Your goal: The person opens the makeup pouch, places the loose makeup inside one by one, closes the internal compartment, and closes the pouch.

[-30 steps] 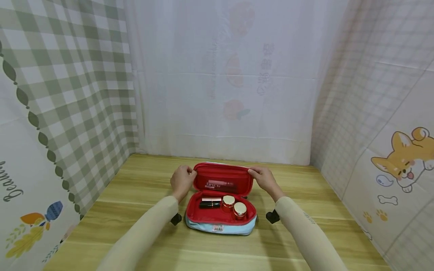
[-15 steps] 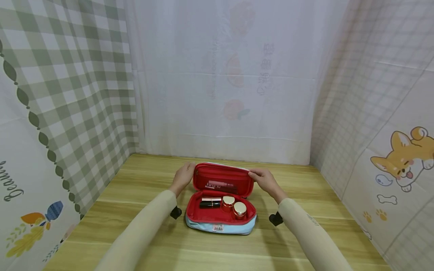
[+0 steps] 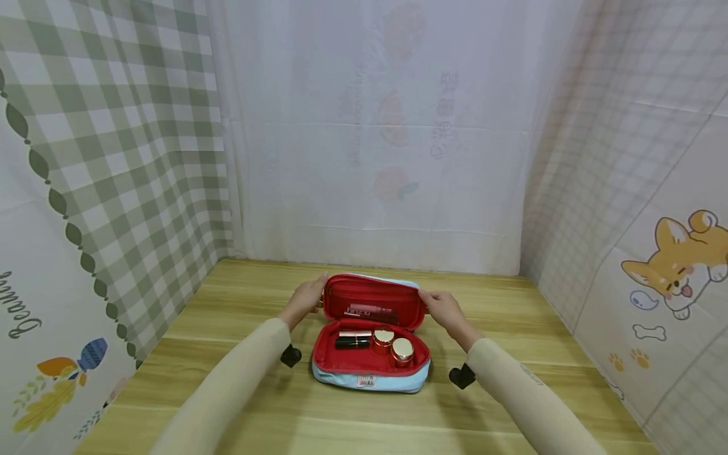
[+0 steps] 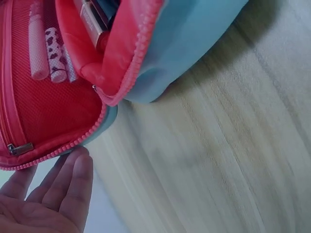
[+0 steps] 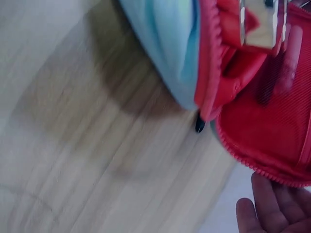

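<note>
A light blue cosmetic bag [image 3: 392, 383] with red lining sits unzipped on the table, its lid [image 3: 358, 285] raised at the back. My left hand [image 3: 304, 300] is at the lid's left edge, extended fingers [image 4: 77, 179] touching its outer side. At the opposite edge is my right hand [image 3: 446, 309], fingers [image 5: 267, 199] reaching behind the lid and thumb apart from it. The base holds a pink tube [image 3: 354, 334], a black tube [image 3: 352, 343] and two gold-lidded jars [image 3: 402, 349]. Slim pink tubes [image 4: 38, 48] lie behind the lid's mesh.
The wood-grain table [image 3: 364, 420] extends around the bag. A white curtain [image 3: 455, 202] hangs behind it, with a green checked cloth [image 3: 131, 126] on the left and a printed cloth [image 3: 603, 208] on the right. A zipper pull [image 5: 200, 122] hangs at the bag's corner.
My left hand has shifted slightly outward and its fingers have straightened from their earlier grip. My right hand has slid a little down the lid edge. The contents stay in place.
</note>
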`<state>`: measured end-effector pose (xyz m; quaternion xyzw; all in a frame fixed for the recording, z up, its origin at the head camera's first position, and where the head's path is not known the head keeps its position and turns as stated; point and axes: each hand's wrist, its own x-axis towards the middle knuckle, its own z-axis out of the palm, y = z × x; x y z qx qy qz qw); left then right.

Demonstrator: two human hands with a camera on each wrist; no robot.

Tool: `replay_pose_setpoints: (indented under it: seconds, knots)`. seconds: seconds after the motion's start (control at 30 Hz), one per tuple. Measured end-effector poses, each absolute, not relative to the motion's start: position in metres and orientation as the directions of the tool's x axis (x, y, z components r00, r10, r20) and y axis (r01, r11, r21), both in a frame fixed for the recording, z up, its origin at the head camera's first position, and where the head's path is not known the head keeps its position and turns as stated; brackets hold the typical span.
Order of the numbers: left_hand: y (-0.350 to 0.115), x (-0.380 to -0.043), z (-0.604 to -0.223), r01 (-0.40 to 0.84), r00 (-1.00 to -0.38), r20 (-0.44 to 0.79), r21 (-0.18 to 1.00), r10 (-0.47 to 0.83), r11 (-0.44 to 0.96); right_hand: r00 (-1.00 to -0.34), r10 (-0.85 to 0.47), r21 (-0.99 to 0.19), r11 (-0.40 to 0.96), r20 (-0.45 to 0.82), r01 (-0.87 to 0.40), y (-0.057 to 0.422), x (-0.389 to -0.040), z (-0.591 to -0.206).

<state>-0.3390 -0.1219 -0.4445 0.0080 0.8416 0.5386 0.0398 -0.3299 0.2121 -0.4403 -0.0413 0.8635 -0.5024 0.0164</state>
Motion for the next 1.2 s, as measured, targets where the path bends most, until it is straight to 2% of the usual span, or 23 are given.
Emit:
replay_pose_setpoints:
  seconds: [0.2,0.4,0.63,0.83,1.0,1.2]
  knots:
    - [-0.121,-0.335,-0.440,-0.056,-0.995,-0.084,0.930,0.060,0.364,-0.994,-0.103,-0.885,0.465,-0.030,-0.021,0.207,-0.321,-0.435]
    - [-0.117,-0.326,-0.432,-0.046,-0.996,-0.071,0.941,0.062,0.335,-0.990,-0.140,-0.890,0.450,0.010,-0.073,0.208,-0.308,-0.426]
    - [-0.122,-0.307,-0.425,0.034,-0.987,-0.012,0.957,0.157,0.289,-0.961,-0.269,-0.902,0.397,0.061,-0.169,0.213,-0.286,-0.414]
    - [-0.130,-0.290,-0.425,0.115,-0.973,0.052,0.954,0.223,0.276,-0.932,-0.353,-0.885,0.404,0.084,-0.233,0.218,-0.268,-0.409]
    - [-0.134,-0.276,-0.425,0.146,-0.960,0.061,0.941,0.273,0.305,-0.903,-0.424,-0.864,0.427,0.069,-0.266,0.225,-0.254,-0.410]
    - [-0.142,-0.259,-0.428,0.185,-0.918,0.053,0.934,0.394,0.305,-0.863,-0.502,-0.878,0.387,0.056,-0.282,0.230,-0.235,-0.415]
